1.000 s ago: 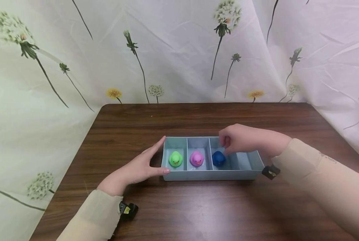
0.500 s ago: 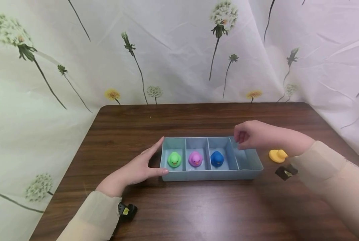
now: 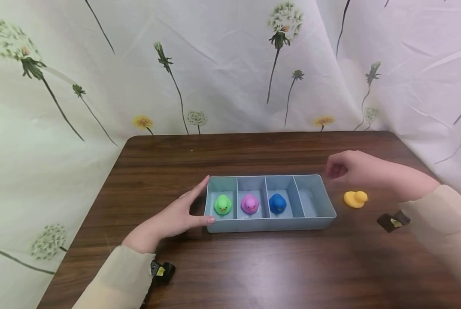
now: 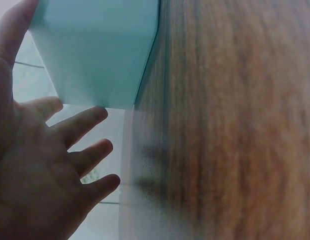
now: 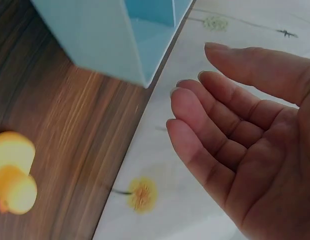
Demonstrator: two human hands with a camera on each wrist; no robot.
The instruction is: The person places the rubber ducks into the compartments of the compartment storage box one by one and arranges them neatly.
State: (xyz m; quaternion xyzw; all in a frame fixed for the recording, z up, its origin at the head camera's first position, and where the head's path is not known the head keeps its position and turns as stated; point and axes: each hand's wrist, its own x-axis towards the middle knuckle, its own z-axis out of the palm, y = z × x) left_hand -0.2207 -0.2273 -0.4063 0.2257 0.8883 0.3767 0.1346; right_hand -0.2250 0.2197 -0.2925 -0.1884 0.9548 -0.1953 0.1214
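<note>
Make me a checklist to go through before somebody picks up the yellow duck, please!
1. Right hand free: ok, it holds nothing.
2. Right hand touching the yellow duck: not ok, they are apart.
3. Right-end compartment free: ok, no duck in it.
4. Green duck, pink duck and blue duck inside the tray: ok.
5. Left hand touching the tray's left end: ok.
6. Left hand pressing firmly enough: cannot tell from pictures.

Free counter (image 3: 261, 266) before and behind divided tray (image 3: 271, 225)

A hand could enter the tray's rightmost compartment (image 3: 313, 199) from above. The left hand (image 3: 176, 219) blocks the tray's left end; off its right end, the yellow toy duck (image 3: 355, 199) and right hand (image 3: 351, 169) obstruct.
</note>
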